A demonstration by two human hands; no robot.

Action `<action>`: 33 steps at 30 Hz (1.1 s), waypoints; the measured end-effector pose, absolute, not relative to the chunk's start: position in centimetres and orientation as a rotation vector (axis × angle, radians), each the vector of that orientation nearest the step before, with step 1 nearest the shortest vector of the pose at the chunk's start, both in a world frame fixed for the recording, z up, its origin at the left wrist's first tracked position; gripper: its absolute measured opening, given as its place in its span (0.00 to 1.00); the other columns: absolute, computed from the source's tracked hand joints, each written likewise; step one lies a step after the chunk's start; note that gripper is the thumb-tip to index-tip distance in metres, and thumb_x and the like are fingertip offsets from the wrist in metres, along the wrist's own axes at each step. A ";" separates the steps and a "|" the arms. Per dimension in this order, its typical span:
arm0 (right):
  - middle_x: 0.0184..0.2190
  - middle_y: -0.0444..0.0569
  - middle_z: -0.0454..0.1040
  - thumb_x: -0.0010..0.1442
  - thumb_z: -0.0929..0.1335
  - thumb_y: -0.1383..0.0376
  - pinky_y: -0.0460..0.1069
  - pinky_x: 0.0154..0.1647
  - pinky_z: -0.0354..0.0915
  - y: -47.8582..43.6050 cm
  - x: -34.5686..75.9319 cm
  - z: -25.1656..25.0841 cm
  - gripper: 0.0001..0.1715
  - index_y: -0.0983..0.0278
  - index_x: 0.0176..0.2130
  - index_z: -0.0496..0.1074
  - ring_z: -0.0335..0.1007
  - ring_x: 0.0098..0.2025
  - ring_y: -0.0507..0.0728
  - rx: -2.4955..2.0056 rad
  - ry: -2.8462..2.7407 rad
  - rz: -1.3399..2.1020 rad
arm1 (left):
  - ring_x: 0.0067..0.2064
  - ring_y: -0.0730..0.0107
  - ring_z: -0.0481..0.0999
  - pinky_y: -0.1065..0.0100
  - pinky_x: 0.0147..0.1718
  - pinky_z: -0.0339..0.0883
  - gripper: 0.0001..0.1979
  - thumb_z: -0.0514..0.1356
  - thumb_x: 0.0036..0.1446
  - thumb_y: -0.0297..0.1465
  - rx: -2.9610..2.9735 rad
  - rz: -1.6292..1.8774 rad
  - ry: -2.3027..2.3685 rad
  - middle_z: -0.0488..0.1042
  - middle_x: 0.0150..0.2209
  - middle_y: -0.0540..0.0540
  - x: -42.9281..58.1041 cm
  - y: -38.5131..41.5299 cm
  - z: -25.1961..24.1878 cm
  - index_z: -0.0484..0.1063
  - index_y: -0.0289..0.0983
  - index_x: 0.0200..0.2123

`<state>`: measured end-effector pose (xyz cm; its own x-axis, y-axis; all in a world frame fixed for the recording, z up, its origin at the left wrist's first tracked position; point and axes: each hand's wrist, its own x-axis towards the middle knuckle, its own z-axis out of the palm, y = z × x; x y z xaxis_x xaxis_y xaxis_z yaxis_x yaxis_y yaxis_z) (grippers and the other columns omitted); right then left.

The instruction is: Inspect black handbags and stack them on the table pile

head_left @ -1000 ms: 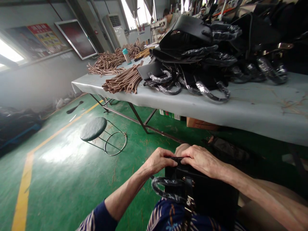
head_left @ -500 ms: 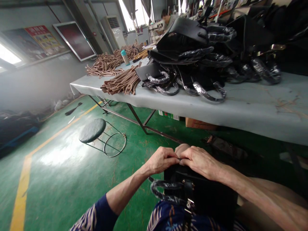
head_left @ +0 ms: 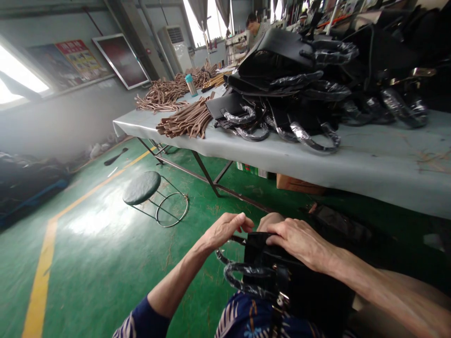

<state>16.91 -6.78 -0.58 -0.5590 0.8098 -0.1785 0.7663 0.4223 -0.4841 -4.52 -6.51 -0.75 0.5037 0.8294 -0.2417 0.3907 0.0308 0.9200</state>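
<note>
Black boxy leather-look bag [head_left: 310, 285]: clasped at top edge by right hand [head_left: 299, 240], near left hand [head_left: 224, 230] (grip unclear); could tip if released.

Stool [head_left: 141, 187] (round), green floor [head_left: 141, 267]

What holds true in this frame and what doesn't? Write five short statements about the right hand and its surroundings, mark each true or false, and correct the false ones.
1. The right hand is on the top edge of a black, box-shaped bag. True.
2. The bag's curved black handles are bare. False: they are wrapped in shiny clear plastic.
3. A bottle with a teal cap stands on the grey-covered table. True.
4. The stool with a round dark seat is on the table. False: it is on the green floor.
5. Piled black bags lie right of the brown flat strips in this view. True.
</note>
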 end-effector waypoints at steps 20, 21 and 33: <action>0.29 0.48 0.75 0.61 0.58 0.61 0.47 0.32 0.57 -6.9 19.6 0.1 0.17 0.61 0.28 0.71 0.71 0.36 0.57 -1.471 -2.702 0.885 | 0.28 0.77 0.64 0.76 0.27 0.54 0.10 0.54 0.57 0.30 2.042 0.288 1.102 0.67 0.26 0.52 -2.0 -7.3 -0.9 0.74 0.33 0.28; 0.28 0.48 0.75 0.61 0.58 0.61 0.47 0.32 0.57 -6.8 20.6 0.2 0.17 0.61 0.27 0.70 0.71 0.35 0.57 -1.510 -2.699 0.900 | 0.28 0.78 0.64 0.76 0.28 0.54 0.10 0.54 0.57 0.30 2.028 0.299 1.105 0.67 0.26 0.52 -2.1 -7.4 -0.9 0.73 0.34 0.29; 0.25 0.45 0.72 0.61 0.59 0.62 0.48 0.33 0.57 -8.3 22.8 0.0 0.17 0.61 0.24 0.67 0.69 0.33 0.56 -1.619 -2.612 0.691 | 0.35 0.64 0.73 0.72 0.29 0.59 0.19 0.56 0.53 0.47 2.360 -0.034 1.065 0.75 0.32 0.47 0.9 -6.9 1.4 0.72 0.39 0.40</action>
